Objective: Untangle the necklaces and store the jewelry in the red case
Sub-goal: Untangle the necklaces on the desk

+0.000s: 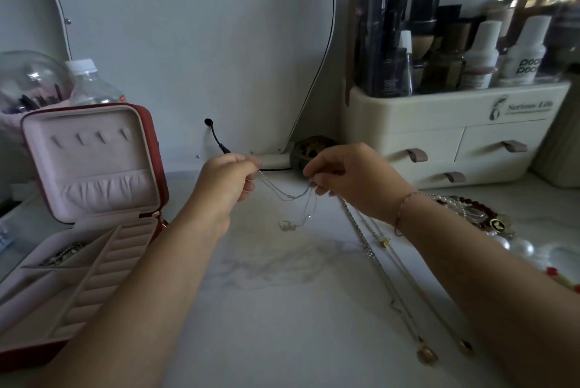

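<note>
your left hand (224,182) and right hand (351,179) each pinch the thin chain (290,196) above the table (266,309). it sags between them, pendant hanging low. more necklaces (381,257) lie under your right wrist. the case (153,149) stands open at left.

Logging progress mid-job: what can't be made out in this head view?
All in the head view:
1. Thin silver chains between left hand and right hand: too fine to count or trace.
2. Open red jewelry case: base cut off by left edge; dark piece inside blurred.
3. Bead and pearl pile: partly behind right forearm, cut by right edge.
</note>
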Demonstrator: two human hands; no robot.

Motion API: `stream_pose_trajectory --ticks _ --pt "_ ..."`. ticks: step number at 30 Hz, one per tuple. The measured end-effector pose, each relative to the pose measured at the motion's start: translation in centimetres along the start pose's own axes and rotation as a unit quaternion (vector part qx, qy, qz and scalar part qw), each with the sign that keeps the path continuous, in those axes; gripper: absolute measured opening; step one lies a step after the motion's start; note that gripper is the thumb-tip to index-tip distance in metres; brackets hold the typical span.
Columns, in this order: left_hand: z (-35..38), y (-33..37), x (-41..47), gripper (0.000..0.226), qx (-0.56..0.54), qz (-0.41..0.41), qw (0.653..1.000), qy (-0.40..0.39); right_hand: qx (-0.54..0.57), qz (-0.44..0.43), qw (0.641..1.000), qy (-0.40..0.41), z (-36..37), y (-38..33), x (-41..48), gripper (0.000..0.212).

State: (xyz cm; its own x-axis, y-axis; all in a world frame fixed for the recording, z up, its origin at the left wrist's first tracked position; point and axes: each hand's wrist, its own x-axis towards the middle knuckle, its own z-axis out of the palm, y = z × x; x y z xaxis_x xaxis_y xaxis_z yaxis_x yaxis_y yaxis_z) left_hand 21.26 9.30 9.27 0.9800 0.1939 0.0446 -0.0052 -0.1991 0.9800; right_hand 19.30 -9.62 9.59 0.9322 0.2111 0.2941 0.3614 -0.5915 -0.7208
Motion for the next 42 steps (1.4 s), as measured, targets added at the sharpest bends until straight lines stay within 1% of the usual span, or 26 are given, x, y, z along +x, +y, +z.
stream_pose_trajectory --ticks 5,7,9,11,13,15,19,22,29,32,34,38,42 --pt "0.6 -0.5 -0.1 0.012 0.035 -0.014 0.999 0.006 -0.035 -0.051 0.997 0.041 -0.3 -0.2 0.0 0.017" --pt "1.1 -0.7 -0.3 0.01 0.04 -0.005 0.999 -0.006 -0.032 -0.064 0.996 0.049 -0.4 -0.3 0.0 0.018" --pt "1.6 -0.7 -0.8 0.021 0.026 0.008 0.998 -0.065 -0.018 -0.072 0.996 0.049 -0.5 -0.3 0.0 0.019" --pt "2.2 -0.5 -1.6 0.02 0.0 0.014 0.987 -0.16 0.001 -0.075 0.996 0.049 -0.5 -0.4 0.0 0.02" --pt "2.5 -0.4 -2.3 0.016 -0.018 0.017 0.972 -0.234 0.031 -0.072 0.996 0.046 -0.6 -0.5 0.0 0.019" --pt "2.7 -0.5 -2.5 0.017 -0.042 0.014 0.965 -0.26 0.067 -0.063 0.995 0.041 -0.6 -0.6 0.0 0.018" --pt "2.6 -0.5 -2.2 0.024 -0.086 -0.002 0.966 -0.243 0.117 -0.048 0.991 0.044 -0.8 -0.9 0.0 0.016" --pt "2.5 -0.5 -2.0 0.029 -0.102 0.0 0.968 -0.23 0.087 -0.034 0.995 0.041 -0.9 -0.7 0.0 0.015" --pt "2.3 -0.5 -1.8 0.017 -0.114 0.003 0.976 -0.183 0.042 0.005 0.999 0.029 -0.9 -0.7 0.0 0.01" --pt "2.3 -0.5 -1.8 0.013 -0.12 -0.013 0.974 -0.19 0.073 0.013 0.996 0.038 -1.0 -0.9 -0.1 0.008" --pt "2.4 -0.6 -1.9 0.005 -0.115 -0.018 0.972 -0.206 0.103 0.021 0.994 0.041 -1.1 -1.0 -0.2 0.007" --pt "2.5 -0.6 -2.0 0.01 -0.111 -0.007 0.97 -0.218 0.192 0.032 0.981 0.027 -1.3 -0.9 0.0 0.01" --pt "2.4 -0.5 -2.1 0.011 -0.094 0.011 0.974 -0.207 0.219 0.031 0.975 0.031 -1.3 -0.8 0.1 0.012"
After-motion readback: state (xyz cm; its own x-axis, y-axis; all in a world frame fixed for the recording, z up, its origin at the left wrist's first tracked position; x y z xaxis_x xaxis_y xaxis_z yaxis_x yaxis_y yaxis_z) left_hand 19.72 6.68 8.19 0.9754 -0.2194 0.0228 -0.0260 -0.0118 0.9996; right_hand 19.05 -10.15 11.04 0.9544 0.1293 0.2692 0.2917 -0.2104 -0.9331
